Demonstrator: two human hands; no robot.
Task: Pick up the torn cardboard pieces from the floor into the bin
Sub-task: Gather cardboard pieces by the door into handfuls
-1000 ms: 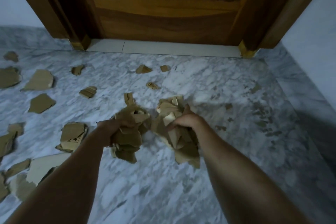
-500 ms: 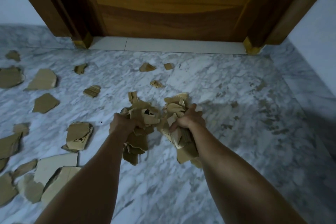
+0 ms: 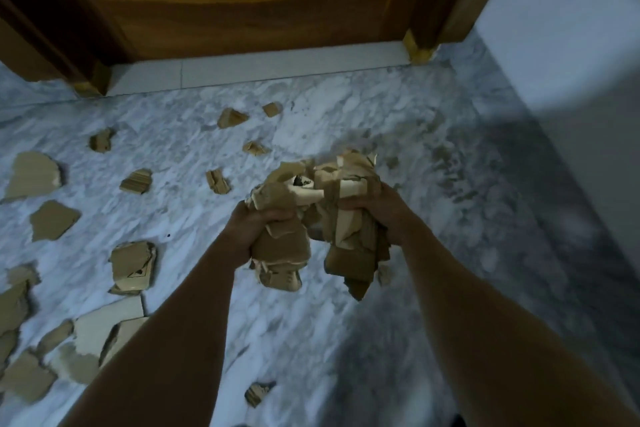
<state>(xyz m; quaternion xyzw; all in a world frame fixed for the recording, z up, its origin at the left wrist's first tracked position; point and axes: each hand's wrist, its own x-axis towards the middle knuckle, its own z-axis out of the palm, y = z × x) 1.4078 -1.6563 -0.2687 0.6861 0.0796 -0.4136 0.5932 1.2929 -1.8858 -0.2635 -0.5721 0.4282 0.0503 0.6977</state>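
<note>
Both bundles raised higher vs. earlier, pressed together. Left hand (image 3: 247, 229) and right hand (image 3: 384, 210) each grip torn cardboard pieces (image 3: 311, 215), tan, ragged; print illegible. Loose scraps (image 3: 133, 265) on marble floor (image 3: 398, 135).

cardboard pieces (image 3: 284, 246): matt, rough-torn; floor (image 3: 311, 340): smooth marble; door (image 3: 242, 0): wood

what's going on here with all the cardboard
A person is clearing torn brown cardboard off a grey-white marble floor. The left hand grips one crumpled bundle of cardboard scraps, and the right hand grips a second bundle, both held above the floor. Many loose cardboard pieces lie scattered to the left, a few near the wooden door. No bin is in view.
</note>
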